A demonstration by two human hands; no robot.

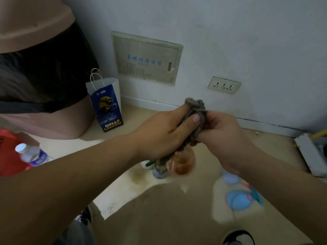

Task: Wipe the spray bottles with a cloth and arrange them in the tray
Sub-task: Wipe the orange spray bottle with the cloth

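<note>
Gripped a bunched grey cloth (pixel 196 110) with both hands, out in front of the wall (pixel 247 41) and above the floor (pixel 141 200). Clenched the left hand (pixel 159 135) round the lower length of the grey cloth, thumb laid along it. Pinched the upper folds with the curled fingers (pixel 215 119) of the right hand (pixel 224 133). Showed, just under the left hand and touching the cloth's lower end, an orange spray bottle (pixel 183 165), blurred, top hidden; could not tell whether lifted or standing. Showed beside it a small bottle with a blue base (pixel 159 171), and further right, on the floor, blurred blue spray bottles (pixel 238 200). Showed a paper bag (pixel 106 103) against the wall and a water bottle (pixel 30 154) far left.
</note>
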